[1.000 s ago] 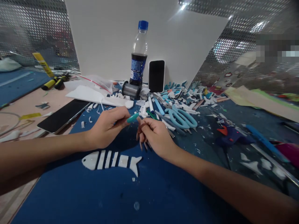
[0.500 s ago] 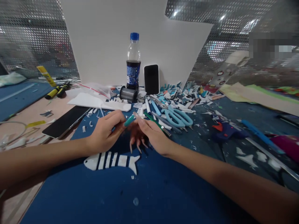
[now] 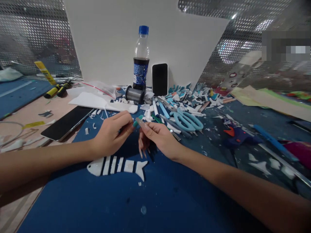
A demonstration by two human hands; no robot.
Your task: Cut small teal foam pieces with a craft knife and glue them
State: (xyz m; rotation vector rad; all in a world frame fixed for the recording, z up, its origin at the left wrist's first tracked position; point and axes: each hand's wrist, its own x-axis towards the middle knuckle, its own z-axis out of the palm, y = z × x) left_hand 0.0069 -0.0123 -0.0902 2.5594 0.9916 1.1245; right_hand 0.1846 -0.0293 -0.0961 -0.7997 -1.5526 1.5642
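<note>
Teal, slim pen (image 3: 136, 122) pinched in left hand (image 3: 110, 136) fingers; right hand (image 3: 159, 137) fingers loosely spread, touching its tip.

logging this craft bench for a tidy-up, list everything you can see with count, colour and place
fish cutout: 1, white, on the blue mat just below the hands
teal pen: 1, between both hands' fingers
blue mat: 1, covers the near desk
scissors: 1, light blue, right of the hands
soda bottle: 1, blue cap, at the back
upright phone: 1, black, beside the bottle
flat phone: 1, black, left
wire spool: 1, grey, below the bottle
glue gun: 1, dark blue, right
scraps: many, white and blue, back right
left hand: pinches the pen
right hand: fingers at the pen
</note>
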